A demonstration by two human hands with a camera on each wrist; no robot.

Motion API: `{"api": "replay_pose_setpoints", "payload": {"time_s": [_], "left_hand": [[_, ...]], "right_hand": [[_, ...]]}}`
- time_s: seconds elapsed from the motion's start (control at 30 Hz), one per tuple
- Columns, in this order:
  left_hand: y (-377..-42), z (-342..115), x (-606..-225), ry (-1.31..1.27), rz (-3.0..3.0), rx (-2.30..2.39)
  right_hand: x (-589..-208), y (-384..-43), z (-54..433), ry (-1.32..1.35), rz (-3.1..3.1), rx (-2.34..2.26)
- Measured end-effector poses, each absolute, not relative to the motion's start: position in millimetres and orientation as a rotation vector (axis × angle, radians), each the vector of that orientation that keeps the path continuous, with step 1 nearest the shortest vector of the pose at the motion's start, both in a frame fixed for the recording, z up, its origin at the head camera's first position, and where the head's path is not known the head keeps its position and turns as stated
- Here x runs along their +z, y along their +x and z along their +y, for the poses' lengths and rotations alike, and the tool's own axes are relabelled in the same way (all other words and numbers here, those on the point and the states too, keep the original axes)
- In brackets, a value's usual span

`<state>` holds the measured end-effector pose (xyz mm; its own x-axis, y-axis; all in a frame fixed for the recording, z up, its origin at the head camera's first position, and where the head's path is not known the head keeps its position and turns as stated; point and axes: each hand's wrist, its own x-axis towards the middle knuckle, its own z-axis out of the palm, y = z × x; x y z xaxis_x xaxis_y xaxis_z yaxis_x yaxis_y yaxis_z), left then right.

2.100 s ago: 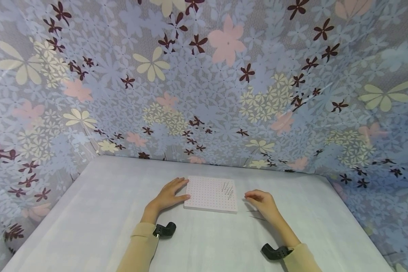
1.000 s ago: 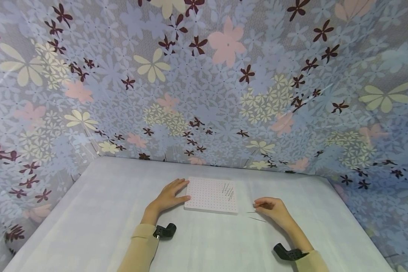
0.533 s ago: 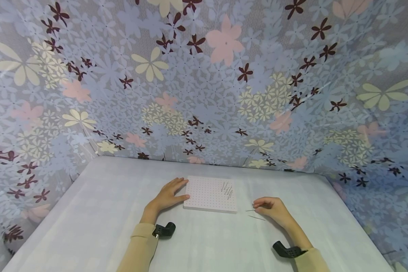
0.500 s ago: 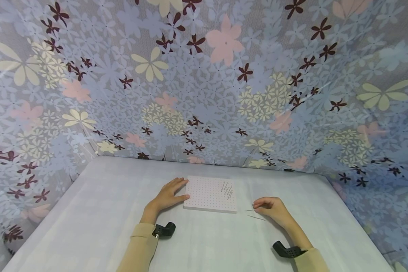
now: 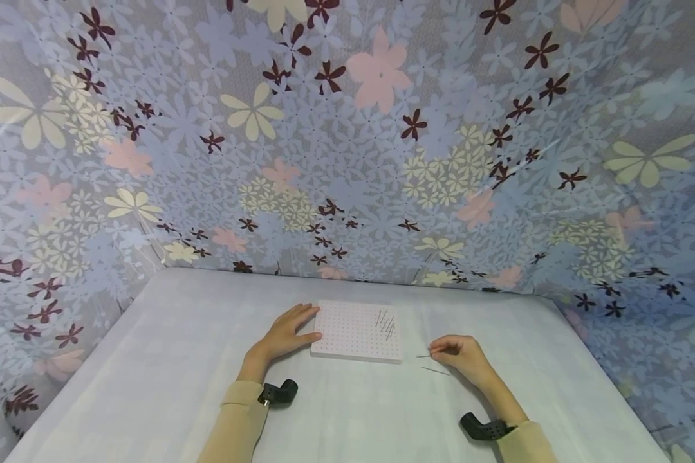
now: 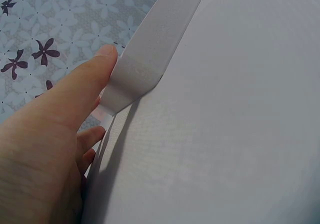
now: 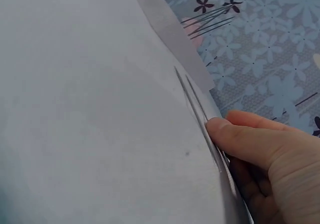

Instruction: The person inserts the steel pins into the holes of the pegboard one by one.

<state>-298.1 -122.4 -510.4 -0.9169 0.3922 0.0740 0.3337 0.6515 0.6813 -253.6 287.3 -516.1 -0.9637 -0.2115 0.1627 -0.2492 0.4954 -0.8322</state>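
Observation:
On the table lies a white square board [image 5: 347, 331] dotted with rows of small holes. My left hand [image 5: 286, 332] rests at its left side, thumb and fingertips touching the edge; the thumb meets the board's side [image 6: 150, 54] in the left wrist view. Several thin metal needles [image 5: 385, 323] stand slanted in the board's right part. Right of the board, my right hand [image 5: 460, 354] pinches another needle [image 7: 196, 97] between thumb and index finger, its far end sticking out leftward. A second loose needle [image 5: 435, 370] lies on the cloth just nearer to me. The right hand's curled fingers are partly hidden.
A pale cloth covers the table [image 5: 347, 418]. Behind it and at both sides hangs a floral curtain [image 5: 324, 161]. Black wrist cameras [image 5: 280, 393] sit on both wrists, below beige sleeves.
My right hand moved right and nearer from the board's side to the loose needles, then took one and shifted it slightly leftward. The left hand and the board have stayed in place.

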Motion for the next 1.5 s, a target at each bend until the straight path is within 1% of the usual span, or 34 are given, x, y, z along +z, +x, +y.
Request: {"api": "replay_pose_setpoints", "payload": {"time_s": [0.2,0.4,0.67,0.87,1.13,1.5], "left_hand": [[-298.5,-122.1,-511.1,0.621,2.786,1.122],[-296.7,-121.7,-511.4,0.614,2.791,1.110],[-296.2,-121.1,-512.5,0.622,2.793,1.135],[-296.4,-121.1,-512.3,0.624,2.786,1.159],[-296.1,-122.1,-511.3,0.623,2.788,1.142],[-296.3,-122.0,-512.4,0.622,2.789,1.129]], "right_hand": [[-516.0,-255.2,284.8,0.393,-2.642,1.443],[-516.5,-256.5,283.3,0.501,-2.531,1.424],[-521.6,-258.6,287.2,0.595,-2.423,1.625],[-520.5,-258.5,287.9,0.545,-2.443,1.614],[-515.6,-262.2,284.6,0.544,-2.393,1.668],[-503.5,-261.8,270.2,0.356,-2.361,1.720]]}}
